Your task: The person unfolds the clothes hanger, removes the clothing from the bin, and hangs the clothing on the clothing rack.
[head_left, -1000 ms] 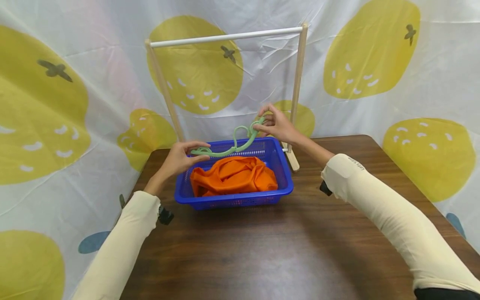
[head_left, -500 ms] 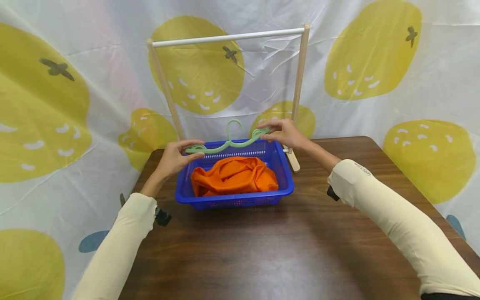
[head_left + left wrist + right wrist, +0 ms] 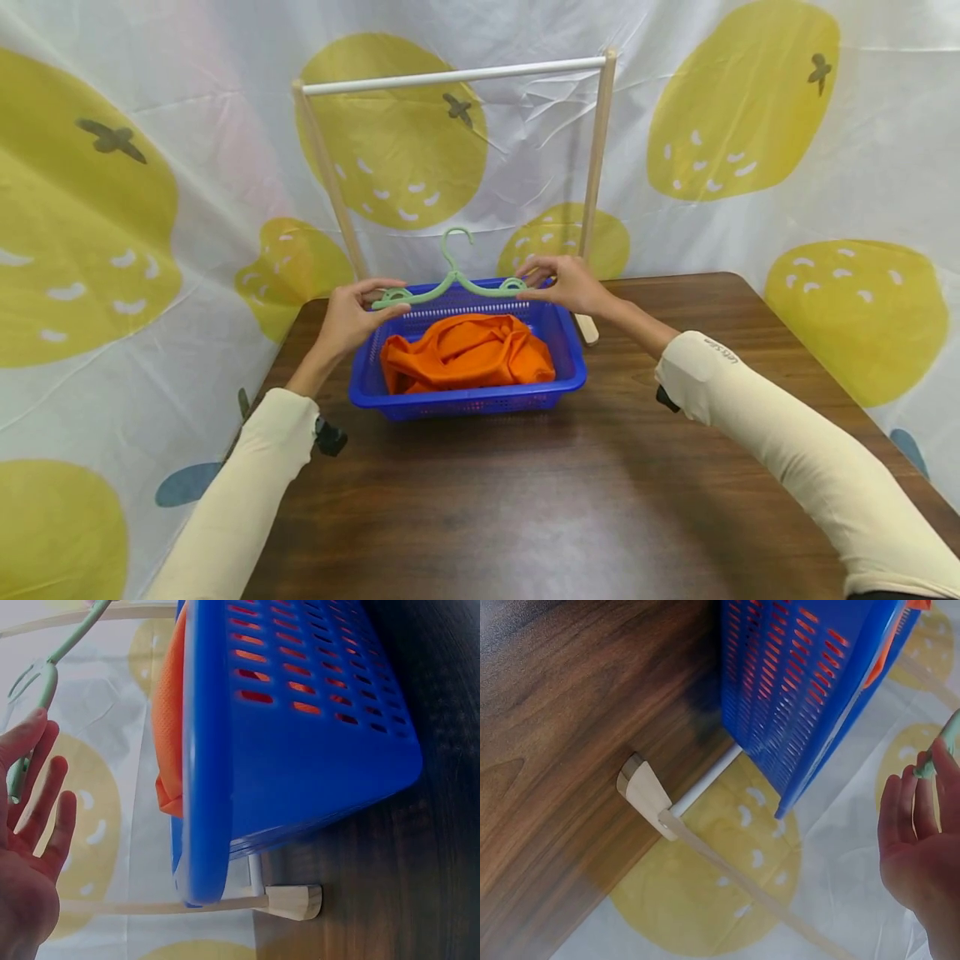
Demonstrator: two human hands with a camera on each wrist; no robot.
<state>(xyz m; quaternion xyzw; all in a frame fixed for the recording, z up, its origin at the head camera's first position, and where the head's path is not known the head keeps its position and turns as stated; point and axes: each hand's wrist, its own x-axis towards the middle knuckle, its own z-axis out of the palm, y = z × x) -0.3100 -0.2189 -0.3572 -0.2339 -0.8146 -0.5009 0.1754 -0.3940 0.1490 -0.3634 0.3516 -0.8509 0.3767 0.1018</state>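
Observation:
A light green clothes hanger [image 3: 454, 277] is held level above the back part of a blue basket [image 3: 468, 397], its hook pointing up. My left hand [image 3: 348, 318] pinches the hanger's left end between thumb and fingers; the left wrist view shows that end of the green hanger [image 3: 49, 682] between thumb and forefinger, the other fingers [image 3: 54, 825] spread loosely. At the opposite end my right hand [image 3: 570, 287] pinches the hanger the same way. Inside the basket lies a crumpled orange cloth [image 3: 468, 354], below the hanger.
Behind the basket stands a rack with wooden posts [image 3: 596, 158] and a white top bar [image 3: 450, 77]. One wooden foot [image 3: 587, 328] of it rests on the table just right of the basket. The brown table [image 3: 480, 500] backs onto a fruit-patterned curtain [image 3: 555, 158].
The hanger has turned from tilted, right end high, to level with its hook upright. My right hand has come down; the left has stayed nearly in place. Basket and cloth have not moved.

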